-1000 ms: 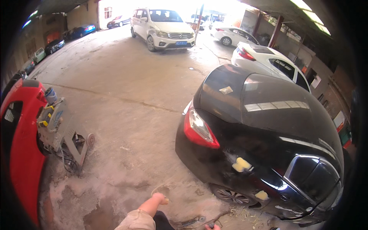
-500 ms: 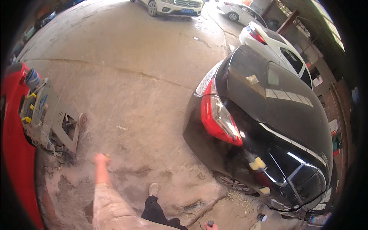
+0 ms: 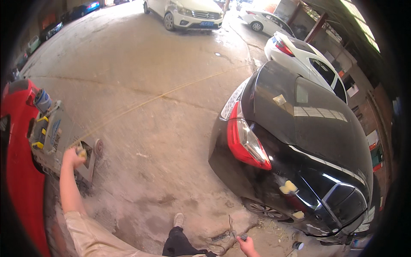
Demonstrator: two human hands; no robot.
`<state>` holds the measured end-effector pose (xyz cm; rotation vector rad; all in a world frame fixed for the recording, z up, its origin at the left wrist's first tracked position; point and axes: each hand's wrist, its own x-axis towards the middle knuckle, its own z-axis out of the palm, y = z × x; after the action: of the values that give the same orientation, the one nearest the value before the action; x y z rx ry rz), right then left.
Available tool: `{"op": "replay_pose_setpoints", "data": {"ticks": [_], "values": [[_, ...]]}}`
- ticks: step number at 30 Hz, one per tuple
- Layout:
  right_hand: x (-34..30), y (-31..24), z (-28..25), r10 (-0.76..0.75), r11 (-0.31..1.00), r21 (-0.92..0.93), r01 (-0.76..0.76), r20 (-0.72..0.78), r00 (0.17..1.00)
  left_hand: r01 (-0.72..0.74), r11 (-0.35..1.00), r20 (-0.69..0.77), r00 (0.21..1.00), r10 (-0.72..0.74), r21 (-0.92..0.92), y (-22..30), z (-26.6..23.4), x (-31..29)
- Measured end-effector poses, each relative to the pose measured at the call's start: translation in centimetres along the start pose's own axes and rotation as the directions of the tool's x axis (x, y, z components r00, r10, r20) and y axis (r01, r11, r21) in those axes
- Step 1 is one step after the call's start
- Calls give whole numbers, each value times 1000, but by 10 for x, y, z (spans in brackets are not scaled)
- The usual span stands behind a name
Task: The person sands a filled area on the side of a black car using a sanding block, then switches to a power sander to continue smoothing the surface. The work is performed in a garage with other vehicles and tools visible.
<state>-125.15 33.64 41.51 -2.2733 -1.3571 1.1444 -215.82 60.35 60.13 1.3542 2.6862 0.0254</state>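
- Black rounded car [image 3: 282,150]: painted metal, glossy along the flank, duller and dusty on top.
- Pale yellow patches [image 3: 289,186] on it: matt.
- Red-and-clear tail lamp [image 3: 248,143]: smooth, shiny plastic.
- Dark side window [image 3: 344,203]: glossy glass.
- Red car body [image 3: 23,171]: smooth paint, soft sheen.
- Grey wheeled cart [image 3: 53,135]: matt metal.
- Brownish concrete floor [image 3: 171,124]: rough, dusty, stained.
- Beige sleeve [image 3: 92,233]: soft, matt cloth.
- Small dark object [image 3: 244,236] in the right hand [image 3: 247,246]: material unclear.
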Motion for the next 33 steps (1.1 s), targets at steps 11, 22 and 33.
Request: {"op": "replay_pose_setpoints", "data": {"ticks": [11,22,33], "values": [[-60,-21,-29,-20,875,479,63,-94,995,16,996,655,754,46,-88,15,134,-101],[-93,-123,-39,-367,883,322,340,23,930,-43,387,387,17,922,-921,344,156,-338],[-140,-206,-68,-124,893,424,150,-87,988,-240,132,151,-64,986,-962,412,90,-417]]}}
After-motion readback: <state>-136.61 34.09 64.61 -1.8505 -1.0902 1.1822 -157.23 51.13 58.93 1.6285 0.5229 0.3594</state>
